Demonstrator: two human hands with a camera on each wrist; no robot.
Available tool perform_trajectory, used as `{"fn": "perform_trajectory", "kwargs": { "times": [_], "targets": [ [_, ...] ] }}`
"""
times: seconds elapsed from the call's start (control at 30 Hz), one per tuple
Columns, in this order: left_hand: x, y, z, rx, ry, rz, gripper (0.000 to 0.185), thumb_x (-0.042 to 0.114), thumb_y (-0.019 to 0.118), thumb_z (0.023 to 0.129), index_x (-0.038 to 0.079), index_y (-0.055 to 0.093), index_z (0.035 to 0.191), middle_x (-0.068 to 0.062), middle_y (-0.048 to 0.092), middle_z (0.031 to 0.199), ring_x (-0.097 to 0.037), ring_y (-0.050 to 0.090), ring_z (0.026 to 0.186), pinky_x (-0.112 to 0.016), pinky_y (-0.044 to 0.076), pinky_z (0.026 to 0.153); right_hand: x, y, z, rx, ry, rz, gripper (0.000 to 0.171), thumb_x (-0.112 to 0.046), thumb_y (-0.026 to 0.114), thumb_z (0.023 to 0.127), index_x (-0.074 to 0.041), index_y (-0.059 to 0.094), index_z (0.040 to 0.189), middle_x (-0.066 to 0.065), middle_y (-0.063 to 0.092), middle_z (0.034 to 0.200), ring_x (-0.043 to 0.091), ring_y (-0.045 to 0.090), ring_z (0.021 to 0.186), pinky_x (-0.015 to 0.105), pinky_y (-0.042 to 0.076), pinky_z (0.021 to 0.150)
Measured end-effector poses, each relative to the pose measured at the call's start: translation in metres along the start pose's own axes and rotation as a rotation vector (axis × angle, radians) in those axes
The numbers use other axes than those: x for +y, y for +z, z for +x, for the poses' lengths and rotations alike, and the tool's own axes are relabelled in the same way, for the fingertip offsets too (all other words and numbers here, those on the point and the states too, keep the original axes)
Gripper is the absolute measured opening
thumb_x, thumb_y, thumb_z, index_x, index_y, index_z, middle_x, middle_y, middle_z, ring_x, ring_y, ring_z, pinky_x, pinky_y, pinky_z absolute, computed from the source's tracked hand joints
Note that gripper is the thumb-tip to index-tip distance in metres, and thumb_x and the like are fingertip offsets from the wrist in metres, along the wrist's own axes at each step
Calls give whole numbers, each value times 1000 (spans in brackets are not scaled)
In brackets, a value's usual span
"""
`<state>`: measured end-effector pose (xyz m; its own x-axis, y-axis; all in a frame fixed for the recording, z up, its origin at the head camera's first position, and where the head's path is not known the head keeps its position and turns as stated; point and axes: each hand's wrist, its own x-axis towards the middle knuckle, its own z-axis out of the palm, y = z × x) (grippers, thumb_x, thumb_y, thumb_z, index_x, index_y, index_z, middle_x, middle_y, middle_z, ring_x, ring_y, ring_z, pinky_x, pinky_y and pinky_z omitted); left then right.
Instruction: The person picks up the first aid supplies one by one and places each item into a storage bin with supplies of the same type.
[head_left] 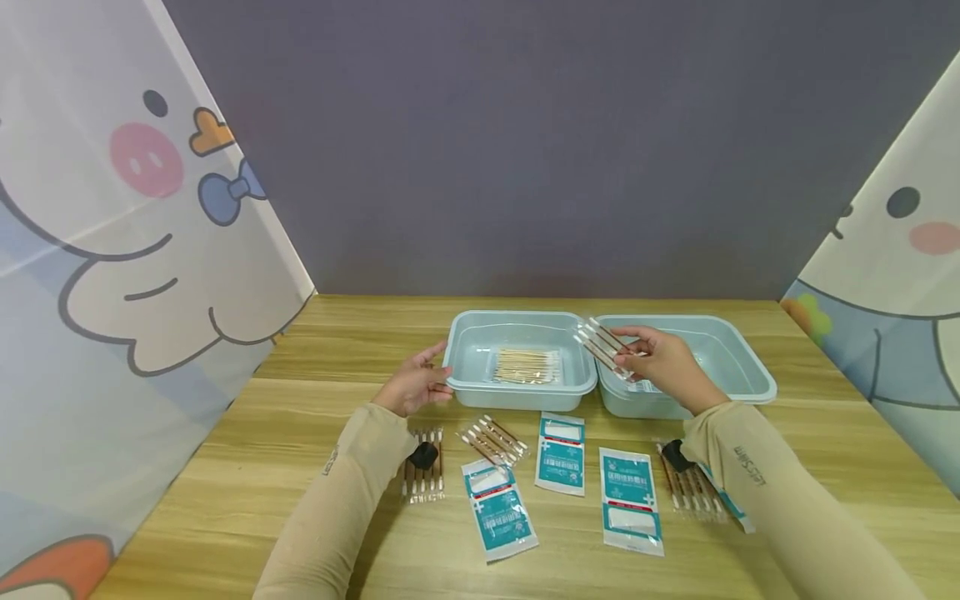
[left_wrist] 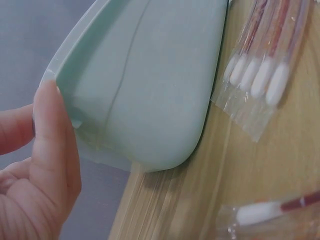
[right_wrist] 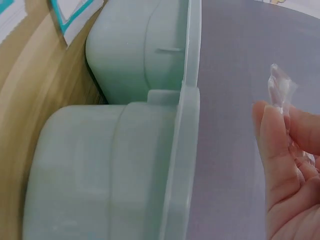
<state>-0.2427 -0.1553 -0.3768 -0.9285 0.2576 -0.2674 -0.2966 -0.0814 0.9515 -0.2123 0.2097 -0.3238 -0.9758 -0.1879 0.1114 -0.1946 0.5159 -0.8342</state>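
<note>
Swab packet, right of frame centre, is pinched at one end by the right hand, leaving the rest free. The left hand, fingers relaxed, touches the central tray, perhaps steadying it.

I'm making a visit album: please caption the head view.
Right fingers pinch wrapped swabs while left fingers grip the left tub.

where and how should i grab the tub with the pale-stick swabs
Probably best: come at the swab tub from the person's left and pinch the rim at its left end. The rim juts out past the wall, giving fingers an edge, while the right end sits close beside the other tub. The left hand touches that left end.
</note>
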Motion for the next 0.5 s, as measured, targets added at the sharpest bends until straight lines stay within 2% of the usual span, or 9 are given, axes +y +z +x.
{"fn": "perform_trajectory", "kwargs": {
  "times": [0.2, 0.33, 0.5],
  "targets": [
    [0, 0, -1, -2, 6, -8, 62, -5, 43, 99, 11, 19, 154, -17, 50, 96, -10, 56, 55, -20, 56, 56, -7, 9, 13, -27, -23, -41, 44, 0, 62, 91, 6, 50, 134, 22, 65, 98, 21, 65, 76, 36, 60, 64],
    [0, 1, -1, 14, -3, -12, 63, -6, 44, 99, 12, 20, 154, -18, 48, 99, -10, 56, 55, -19, 56, 55, -12, 12, 20, -49, -52, -71, 44, 0, 62, 91, 5, 50, 134, 21, 65, 96, 23, 65, 78, 38, 60, 65],
    [0, 1, -1, 23, -3, -8, 63, -5, 45, 98, 12, 20, 154, -18, 47, 101, -11, 56, 56, -20, 56, 56, -20, 13, 26, -65, -73, -100, 44, -1, 63, 91, 4, 52, 133, 18, 66, 95, 23, 65, 77, 33, 60, 63]
  ]
}}
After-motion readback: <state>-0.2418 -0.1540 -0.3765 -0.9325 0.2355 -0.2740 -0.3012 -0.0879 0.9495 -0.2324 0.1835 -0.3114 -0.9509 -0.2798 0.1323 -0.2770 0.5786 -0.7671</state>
